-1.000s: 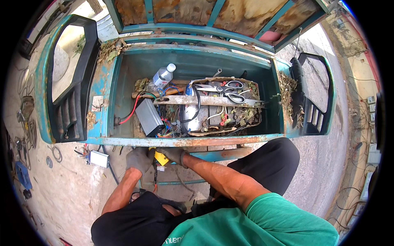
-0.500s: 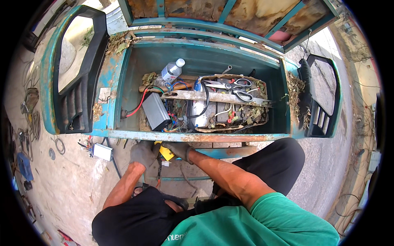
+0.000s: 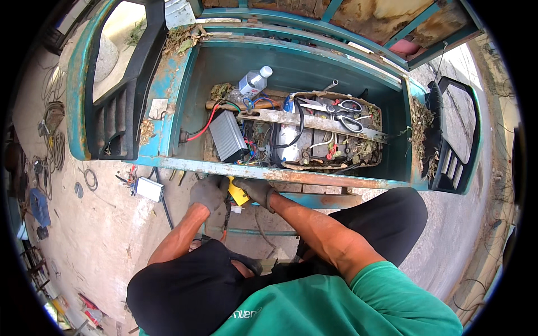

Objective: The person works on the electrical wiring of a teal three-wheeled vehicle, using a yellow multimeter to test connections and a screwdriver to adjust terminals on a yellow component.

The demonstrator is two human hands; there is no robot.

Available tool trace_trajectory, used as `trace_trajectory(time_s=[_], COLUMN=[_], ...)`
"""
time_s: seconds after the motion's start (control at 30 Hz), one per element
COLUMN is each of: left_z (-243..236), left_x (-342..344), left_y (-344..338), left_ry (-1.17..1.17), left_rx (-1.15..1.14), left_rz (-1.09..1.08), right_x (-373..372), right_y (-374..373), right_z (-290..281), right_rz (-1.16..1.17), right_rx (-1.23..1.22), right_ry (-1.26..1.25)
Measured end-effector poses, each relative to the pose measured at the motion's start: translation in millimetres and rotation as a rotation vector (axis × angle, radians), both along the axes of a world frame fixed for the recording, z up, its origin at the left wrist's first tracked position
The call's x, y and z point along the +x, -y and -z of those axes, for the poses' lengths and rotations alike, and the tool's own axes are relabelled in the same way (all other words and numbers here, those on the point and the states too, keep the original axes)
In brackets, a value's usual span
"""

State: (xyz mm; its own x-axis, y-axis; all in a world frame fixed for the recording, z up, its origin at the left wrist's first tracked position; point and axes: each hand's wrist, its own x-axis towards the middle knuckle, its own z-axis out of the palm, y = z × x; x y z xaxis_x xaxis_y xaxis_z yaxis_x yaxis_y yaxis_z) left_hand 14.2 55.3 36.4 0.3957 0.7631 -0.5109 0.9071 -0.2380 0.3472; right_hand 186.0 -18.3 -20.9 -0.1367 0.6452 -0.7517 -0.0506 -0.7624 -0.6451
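Observation:
My left hand (image 3: 208, 191), in a dark grey glove, is closed just below the front rim of a teal metal box (image 3: 336, 180). What its fingers hold is hidden. Close beside it, my right hand (image 3: 257, 194), gloved too, is closed on a flat yellow piece (image 3: 239, 193) whose exact kind I cannot make out. Dark and red wires (image 3: 227, 217) hang down below the hands, near a small white connector (image 3: 236, 209).
Inside the box lie a silver finned controller (image 3: 228, 136), scissors (image 3: 348, 124) on a metal bar (image 3: 269, 116), batteries with loose wires, and a plastic bottle (image 3: 253, 82). A white wired module (image 3: 149, 190) rests on the floor at left. Black side frames (image 3: 123, 106) flank the box.
The whole view has shifted, so the box and hands appear farther right and slightly higher. Both hands stay together at the yellow piece under the rim.

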Motion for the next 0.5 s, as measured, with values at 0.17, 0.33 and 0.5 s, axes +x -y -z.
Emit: trace_trajectory(time_s=[0.17,0.33,0.5], left_z=[-11,-7,4], left_x=[-5,-3,-8], left_y=[1,-7,2], left_ry=[0.175,0.076,0.105], left_rx=[0.118,-0.001,-0.032], left_rz=[0.145,0.114,-0.062], right_x=[2,-1,-4], right_y=[0,5,3], right_z=[1,19,13], right_rz=[-0.004,0.079,0.129], right_rx=[0.008,0.004,-0.03], right_ry=[0.013,0.021,-0.042])
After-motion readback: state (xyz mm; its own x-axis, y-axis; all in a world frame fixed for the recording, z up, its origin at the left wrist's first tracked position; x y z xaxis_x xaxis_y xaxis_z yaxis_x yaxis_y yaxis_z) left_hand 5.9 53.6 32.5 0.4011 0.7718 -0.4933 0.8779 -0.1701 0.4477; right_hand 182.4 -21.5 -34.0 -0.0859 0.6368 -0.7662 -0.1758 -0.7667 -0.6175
